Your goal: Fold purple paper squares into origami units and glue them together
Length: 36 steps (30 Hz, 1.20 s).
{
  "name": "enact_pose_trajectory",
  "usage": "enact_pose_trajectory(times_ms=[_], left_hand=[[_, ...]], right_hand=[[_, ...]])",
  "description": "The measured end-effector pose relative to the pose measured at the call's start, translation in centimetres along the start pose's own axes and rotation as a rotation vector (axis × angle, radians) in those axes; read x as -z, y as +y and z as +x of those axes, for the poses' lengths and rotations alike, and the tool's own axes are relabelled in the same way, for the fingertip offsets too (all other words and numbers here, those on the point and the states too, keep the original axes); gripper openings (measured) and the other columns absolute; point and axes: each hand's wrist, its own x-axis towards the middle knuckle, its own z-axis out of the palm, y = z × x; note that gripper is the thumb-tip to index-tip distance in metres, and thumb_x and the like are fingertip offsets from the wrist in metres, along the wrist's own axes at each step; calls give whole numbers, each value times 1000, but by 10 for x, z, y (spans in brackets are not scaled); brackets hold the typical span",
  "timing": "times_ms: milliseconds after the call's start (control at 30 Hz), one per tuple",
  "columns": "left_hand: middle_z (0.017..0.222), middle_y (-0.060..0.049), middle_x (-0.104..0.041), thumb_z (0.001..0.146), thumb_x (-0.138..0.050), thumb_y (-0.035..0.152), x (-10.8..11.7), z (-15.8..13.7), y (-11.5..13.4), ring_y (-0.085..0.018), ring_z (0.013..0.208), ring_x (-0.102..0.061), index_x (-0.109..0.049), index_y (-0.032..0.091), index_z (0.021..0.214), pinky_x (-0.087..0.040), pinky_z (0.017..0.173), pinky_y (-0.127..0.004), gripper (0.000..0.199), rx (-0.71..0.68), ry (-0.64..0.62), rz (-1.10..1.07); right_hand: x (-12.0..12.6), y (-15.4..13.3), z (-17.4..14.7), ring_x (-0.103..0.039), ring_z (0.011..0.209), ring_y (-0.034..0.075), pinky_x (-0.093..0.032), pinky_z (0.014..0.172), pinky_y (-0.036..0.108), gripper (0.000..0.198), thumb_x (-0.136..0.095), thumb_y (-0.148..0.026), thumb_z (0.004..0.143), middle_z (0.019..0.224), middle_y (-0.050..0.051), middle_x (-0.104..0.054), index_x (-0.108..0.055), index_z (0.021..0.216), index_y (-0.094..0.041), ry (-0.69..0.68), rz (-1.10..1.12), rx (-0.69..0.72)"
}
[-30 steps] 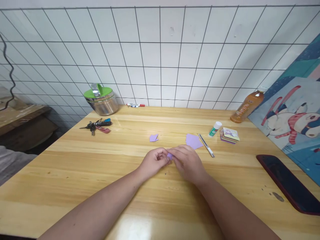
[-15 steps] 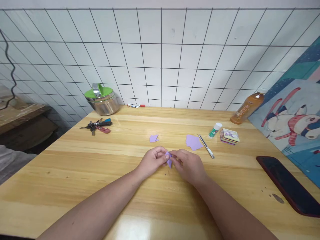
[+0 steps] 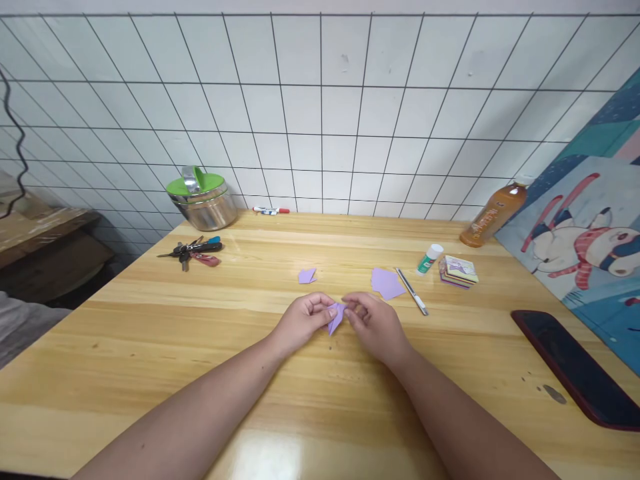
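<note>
A small folded piece of purple paper (image 3: 336, 320) is between my two hands, its pointed end toward me. My left hand (image 3: 304, 321) pinches it from the left, thumb on top. At its right edge, the fingertips of my right hand (image 3: 376, 327) are closed on the paper. Just beyond my left hand lies another folded purple piece (image 3: 307, 275). Flat purple sheets (image 3: 387, 283) rest past my right hand, with a slim white and grey pen-like tool (image 3: 413, 292) beside them.
A glue stick (image 3: 429, 259) and a stack of coloured paper (image 3: 459, 272) stand at right. Farther out are a drink bottle (image 3: 495, 213) and a phone (image 3: 575, 367). Keys (image 3: 193, 250), a green-lidded steel pot (image 3: 204, 200) and a marker (image 3: 271, 211) are at left, near the tiled wall.
The folded paper has opened out wider between my fingers, and its tip has swung left. My right hand has shifted slightly. The other things lie as before.
</note>
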Motion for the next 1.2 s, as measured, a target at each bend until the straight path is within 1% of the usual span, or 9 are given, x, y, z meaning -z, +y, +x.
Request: enact_pose_trajectory(times_ms=[67, 167, 333, 533, 633, 767, 900, 1033, 1200], left_hand=[[65, -1, -64, 66, -73, 35, 3, 1, 0, -10, 57, -55, -58, 13, 76, -42, 58, -22, 29, 9, -18, -19], [66, -1, -63, 67, -72, 34, 7, 1, -1, -10, 58, -56, -58, 13, 77, -44, 57, -22, 27, 37, -46, -68], [70, -3, -64, 71, -68, 35, 11, 0, -1, -12, 61, -58, -58, 13, 80, -46, 56, -22, 26, 69, -68, -111], [66, -2, -63, 69, -70, 39, 6, 0, -1, -10, 56, -56, -58, 13, 78, -44, 54, -21, 29, 49, -29, 8], [62, -1, -63, 66, -71, 39, 4, 0, 0, -9, 52, -55, -58, 13, 76, -42, 53, -21, 31, 48, -25, 62], [65, -3, -65, 65, -71, 40, 5, 0, 1, -10, 53, -56, -60, 12, 79, -43, 54, -21, 33, 78, 10, 70], [69, -5, -67, 66, -70, 40, 6, 1, 1, -11, 56, -58, -61, 12, 80, -45, 55, -22, 33, 81, 6, 51], [64, -3, -65, 68, -69, 41, 3, 0, -2, -9, 51, -55, -61, 12, 81, -43, 53, -21, 33, 55, 3, 103], [63, -2, -64, 68, -69, 41, -1, -1, -2, -9, 51, -55, -60, 13, 80, -43, 53, -21, 32, 43, -2, 115]], right_hand=[[2, -3, -1, -60, 78, 14, -48, 70, 27, 28, -51, -18, 83, 100, 3, -65, -59, 109, -25, 11, -96, 119], [6, -8, -2, -58, 93, 15, -47, 79, 28, 29, -45, -17, 87, 103, 2, -65, -59, 111, -28, 0, -175, 253], [6, -6, -4, -59, 96, 14, -45, 84, 27, 24, -47, -21, 89, 108, 1, -65, -62, 105, -27, 73, -232, 353], [6, -5, -3, -59, 90, 16, -45, 79, 28, 14, -49, -21, 87, 96, 1, -68, -62, 92, -23, 11, -254, 290], [6, -6, -3, -60, 87, 16, -45, 76, 28, 16, -49, -23, 87, 93, 1, -68, -61, 98, -24, -31, -274, 252], [5, -6, -3, -60, 90, 16, -44, 77, 28, 26, -45, -24, 90, 99, 2, -68, -58, 112, -28, -40, -291, 264], [6, -5, -3, -60, 89, 16, -44, 79, 28, 21, -44, -25, 91, 99, 1, -68, -62, 102, -26, -25, -268, 242], [6, -7, -2, -60, 85, 15, -44, 75, 27, 14, -48, -22, 87, 94, 1, -68, -62, 91, -23, -15, -243, 200], [5, -7, -3, -62, 82, 16, -46, 68, 27, 19, -51, -24, 85, 93, 3, -68, -61, 100, -24, -48, -251, 165]])
